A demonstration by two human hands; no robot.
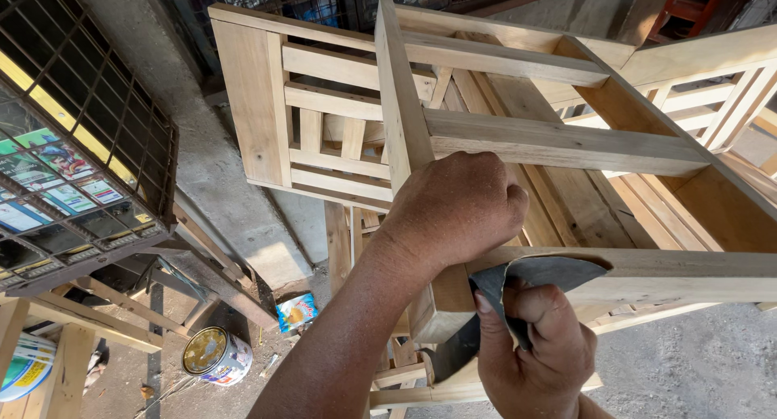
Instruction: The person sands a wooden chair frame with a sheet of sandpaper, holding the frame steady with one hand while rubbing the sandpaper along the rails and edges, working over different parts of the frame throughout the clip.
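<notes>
My left hand (457,209) is clamped over the near corner of an unpainted wooden chair frame (566,144), where an upright post meets a horizontal rail. My right hand (534,350) sits just below it and pinches a folded sheet of dark grey sandpaper (530,275). The sandpaper lies against the near rail (688,275) beside the corner joint. The frame is tipped on its side, with its slats and rails pointing away from me.
A second slatted wooden frame (320,120) stands behind the first. More frames (712,87) are at the right. A metal mesh cage (73,160) is at the left. On the concrete floor lie a round tin (214,356), a small colourful packet (296,311) and wooden offcuts.
</notes>
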